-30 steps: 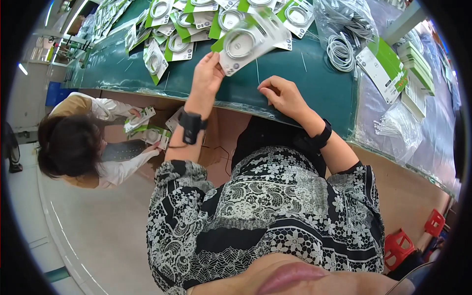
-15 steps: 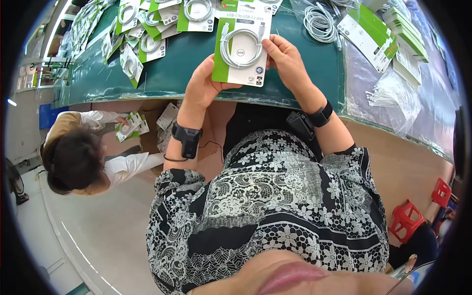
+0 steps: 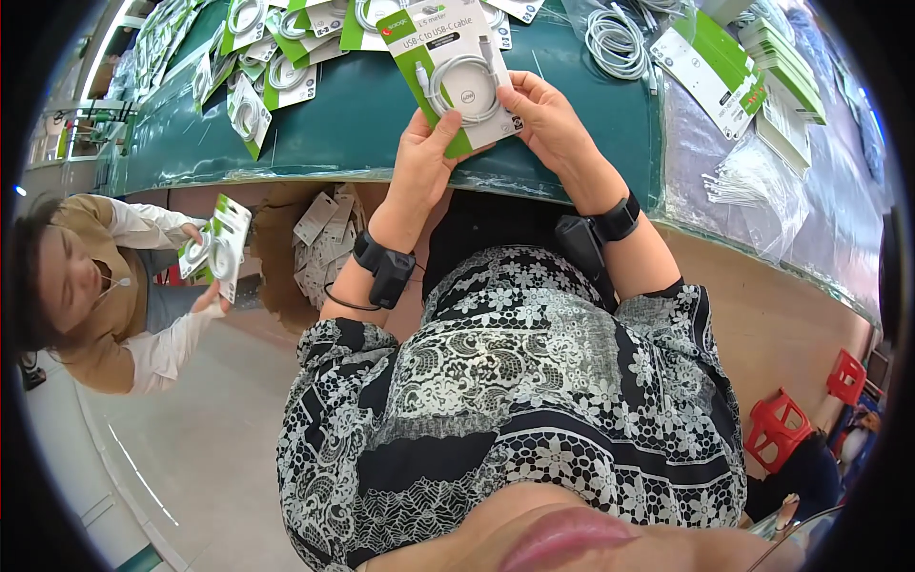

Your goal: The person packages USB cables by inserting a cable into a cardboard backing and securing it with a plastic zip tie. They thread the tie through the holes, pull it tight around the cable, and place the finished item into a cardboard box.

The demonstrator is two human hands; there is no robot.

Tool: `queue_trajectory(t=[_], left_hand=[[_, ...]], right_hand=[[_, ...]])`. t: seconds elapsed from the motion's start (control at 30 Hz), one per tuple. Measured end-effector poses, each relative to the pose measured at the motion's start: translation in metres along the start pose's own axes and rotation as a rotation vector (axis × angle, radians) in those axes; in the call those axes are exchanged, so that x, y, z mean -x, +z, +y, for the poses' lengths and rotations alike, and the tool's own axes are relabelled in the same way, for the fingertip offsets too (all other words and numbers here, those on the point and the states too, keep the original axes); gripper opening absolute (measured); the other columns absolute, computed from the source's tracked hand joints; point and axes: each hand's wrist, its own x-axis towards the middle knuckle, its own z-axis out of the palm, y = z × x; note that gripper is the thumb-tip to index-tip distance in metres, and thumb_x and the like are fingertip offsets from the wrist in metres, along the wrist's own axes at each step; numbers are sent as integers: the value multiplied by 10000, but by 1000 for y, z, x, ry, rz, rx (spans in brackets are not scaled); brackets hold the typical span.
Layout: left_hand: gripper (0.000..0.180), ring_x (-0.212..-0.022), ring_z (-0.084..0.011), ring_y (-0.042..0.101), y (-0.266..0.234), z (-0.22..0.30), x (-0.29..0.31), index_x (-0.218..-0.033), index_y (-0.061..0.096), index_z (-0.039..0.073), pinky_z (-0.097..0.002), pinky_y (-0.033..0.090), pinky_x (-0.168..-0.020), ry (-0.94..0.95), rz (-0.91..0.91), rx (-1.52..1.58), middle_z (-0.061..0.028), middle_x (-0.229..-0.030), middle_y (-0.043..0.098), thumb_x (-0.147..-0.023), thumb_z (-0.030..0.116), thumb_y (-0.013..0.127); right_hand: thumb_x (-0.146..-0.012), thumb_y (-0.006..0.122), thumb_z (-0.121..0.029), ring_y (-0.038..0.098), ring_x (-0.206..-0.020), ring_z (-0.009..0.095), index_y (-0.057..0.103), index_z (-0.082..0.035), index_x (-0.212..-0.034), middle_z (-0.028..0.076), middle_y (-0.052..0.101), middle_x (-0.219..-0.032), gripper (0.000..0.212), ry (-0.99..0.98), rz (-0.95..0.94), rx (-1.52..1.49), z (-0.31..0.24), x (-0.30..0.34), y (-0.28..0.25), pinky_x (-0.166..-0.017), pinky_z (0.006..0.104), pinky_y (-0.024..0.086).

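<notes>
In front of me, over the near edge of the green table [image 3: 355,133], I hold a green and white cable card [image 3: 467,97] with a coiled pale grey cable fastened on it. My left hand [image 3: 421,157] grips its lower left corner, thumb on the front by the coil. My right hand [image 3: 553,122] pinches the right edge with the thumb in front. The fingers behind the card are partly hidden. The card tilts, its top leaning left.
Carded cables [image 3: 288,76] are heaped at the far left. Loose coiled cables [image 3: 618,46], card stacks [image 3: 789,71] and a clear bag of white ties [image 3: 758,186] lie right. A co-worker [image 3: 114,286] holds similar cards [image 3: 225,253] beside a box [image 3: 278,272]. Red stools [image 3: 780,429] stand lower right.
The cable card has tilted with its top to the left, and my left thumb has come onto its front. The co-worker has straightened up and lifted cards from near the box.
</notes>
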Motion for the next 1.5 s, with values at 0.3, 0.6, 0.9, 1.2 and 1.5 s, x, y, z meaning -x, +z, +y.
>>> queue_trajectory(t=[0.3,0.6,0.9,1.2,1.5], left_hand=[[404,-1075,-270,599,9,-11,3,-1290,435,66,-488,564,-862,-6,42,62,-105,-1198,561,-916,75,589],[406,-1066,-275,603,13,-18,-1,-1289,425,61,-484,577,-832,-14,126,96,-121,-1198,558,-913,56,577],[414,-1083,-256,596,17,-20,0,-1301,424,57,-495,564,-856,-10,90,54,-108,-1217,556,-912,38,566],[431,-1086,-260,590,15,-20,-3,-1325,380,48,-438,549,-885,27,67,128,-122,-1222,541,-933,68,557],[693,-1170,-265,507,-16,21,-5,-1390,269,45,-376,452,-976,428,270,-323,-143,-1316,438,-865,195,696]], right_hand=[[-919,582,-76,548,-1004,117,445,3,-1265,85,569,-1121,380,-78,-97,339,-7,-5,2,-879,268,456],[-893,614,-65,539,-999,118,402,-11,-1317,98,539,-1154,477,-171,-120,579,1,-4,4,-861,268,462],[-834,690,-107,603,-866,156,524,-4,-1135,99,598,-1033,359,-129,187,570,-5,-18,4,-733,299,518],[-827,693,-96,610,-783,149,543,-6,-1071,87,646,-940,301,-305,240,747,-6,-9,17,-679,284,512],[-811,708,-60,597,-763,115,569,-30,-1051,59,648,-899,280,-403,174,937,-20,9,16,-673,257,499]])
